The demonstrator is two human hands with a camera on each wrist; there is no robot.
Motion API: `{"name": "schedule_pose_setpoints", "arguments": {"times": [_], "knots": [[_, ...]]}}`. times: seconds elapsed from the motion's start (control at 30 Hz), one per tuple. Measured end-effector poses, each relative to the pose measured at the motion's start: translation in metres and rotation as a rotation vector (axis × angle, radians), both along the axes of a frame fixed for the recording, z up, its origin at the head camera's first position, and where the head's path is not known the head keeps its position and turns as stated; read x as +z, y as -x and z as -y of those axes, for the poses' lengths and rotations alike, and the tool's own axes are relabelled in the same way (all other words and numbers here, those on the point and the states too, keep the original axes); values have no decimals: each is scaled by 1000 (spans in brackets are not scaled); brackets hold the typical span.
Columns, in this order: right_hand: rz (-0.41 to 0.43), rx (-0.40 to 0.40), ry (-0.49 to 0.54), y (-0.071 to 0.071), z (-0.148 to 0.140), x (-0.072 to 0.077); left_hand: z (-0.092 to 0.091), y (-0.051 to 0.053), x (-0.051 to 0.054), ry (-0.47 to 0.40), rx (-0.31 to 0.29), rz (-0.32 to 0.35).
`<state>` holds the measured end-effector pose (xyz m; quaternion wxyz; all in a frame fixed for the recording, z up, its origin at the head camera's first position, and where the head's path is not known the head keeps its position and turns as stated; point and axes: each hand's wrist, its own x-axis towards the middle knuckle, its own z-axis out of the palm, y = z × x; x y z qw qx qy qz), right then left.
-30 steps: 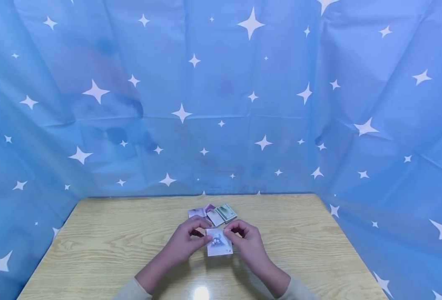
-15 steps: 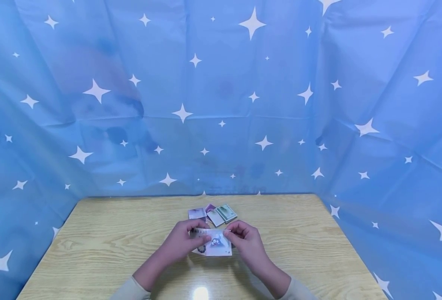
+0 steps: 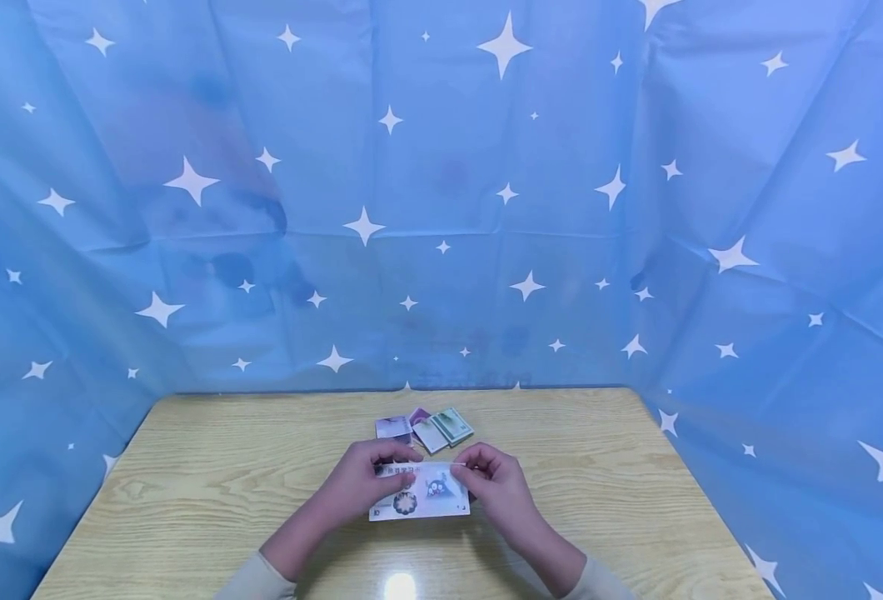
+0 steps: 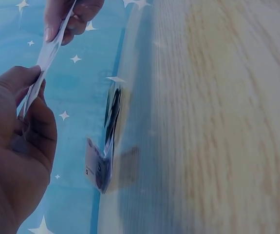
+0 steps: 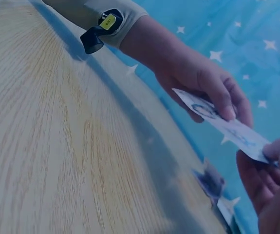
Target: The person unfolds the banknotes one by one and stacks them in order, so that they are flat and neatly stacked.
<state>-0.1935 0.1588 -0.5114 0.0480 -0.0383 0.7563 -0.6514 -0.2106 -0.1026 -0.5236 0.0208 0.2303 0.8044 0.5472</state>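
In the head view, a pale paper note point(image 3: 428, 497) was held low in the middle of the frame. Its left part was pinched by the left hand point(image 3: 357, 483), and its upper right corner was pinched by the right hand point(image 3: 497, 483). Just above, a purple note point(image 3: 392, 427) and a green note point(image 3: 453, 425) were seen on the wooden table point(image 3: 187, 483).

In the left wrist view, the pale paper note was seen almost edge-on at the upper left, gripped by both hands.

In the right wrist view, it was held at the right, slanting down. A black gadget point(image 5: 101, 31) was seen on the sleeve point(image 5: 125, 17) near the top.
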Motion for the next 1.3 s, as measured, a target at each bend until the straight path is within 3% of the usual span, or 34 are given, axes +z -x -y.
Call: {"name": "schedule_pose_setpoints", "arguments": {"times": [0.3,0.6,0.83,1.13,1.3], "knots": [[14,1,-52,2,-10,-5,6,-3,-7,12,-33,72],[-31,105,-154,7,-23,-12,11,-2,-13,56,-69,104],[-95,124,-302,12,-26,-18,11,3,-16,107,-63,74],[-110,146,-356,16,-28,-28,9,6,-24,161,-36,72],[-127,156,-393,16,-30,-33,4,9,-24,226,-36,35]]}}
